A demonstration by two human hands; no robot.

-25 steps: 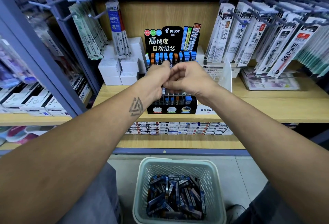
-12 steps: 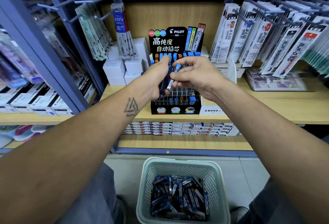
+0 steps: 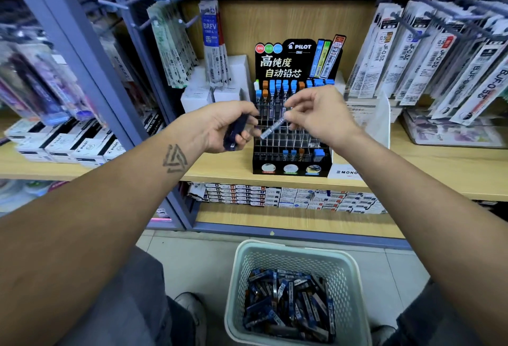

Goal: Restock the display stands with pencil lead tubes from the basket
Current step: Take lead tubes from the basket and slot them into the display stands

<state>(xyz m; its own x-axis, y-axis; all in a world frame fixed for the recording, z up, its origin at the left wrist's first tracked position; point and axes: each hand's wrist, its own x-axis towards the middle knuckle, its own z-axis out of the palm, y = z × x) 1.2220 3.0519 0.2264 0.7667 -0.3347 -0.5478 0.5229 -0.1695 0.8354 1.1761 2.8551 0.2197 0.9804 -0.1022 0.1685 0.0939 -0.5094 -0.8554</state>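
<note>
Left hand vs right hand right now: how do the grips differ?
The left hand grips a dark bundle of tubes in curled fingers; the right hand pinches a single tube at its fingertips. The bundle stands nearly upright; the single tube slants down toward the left. Both hands are raised in front of the display stand, above the shelf.
</note>
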